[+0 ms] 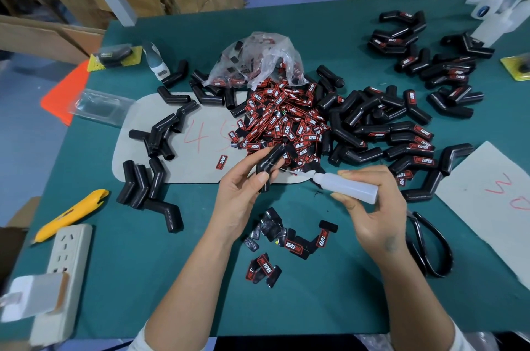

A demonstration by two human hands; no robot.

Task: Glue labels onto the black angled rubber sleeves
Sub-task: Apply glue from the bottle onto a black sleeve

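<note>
My left hand (243, 193) pinches 1 black angled sleeve (268, 165) between thumb and fingers, holding it up just above the green bench (172, 279), its bend toward me and one leg pointing up toward the label heap. My right hand (372, 207) is curled around a small translucent glue bottle (348, 185), gripped like a pen, and its thin needle tip (282, 168) reaches left and touches the side of the sleeve I hold.

Just beyond my hands lies a big heap of red and black labels (284, 118) spilling from a crumpled clear plastic bag (258, 60). To its left, plain sleeves (160, 132) lie scattered on and around a grey card (183, 155) marked in red. To the right is a pile of sleeves already bearing labels (407, 147), with another group (430, 63) farther back.

Near me, between my forearms, a few loose labels (275, 244) lie face up and face down. A yellow utility knife (71, 213) and a white power strip (61, 264) sit at my left, and black scissors (430, 247) lie just beside my right wrist.
</note>
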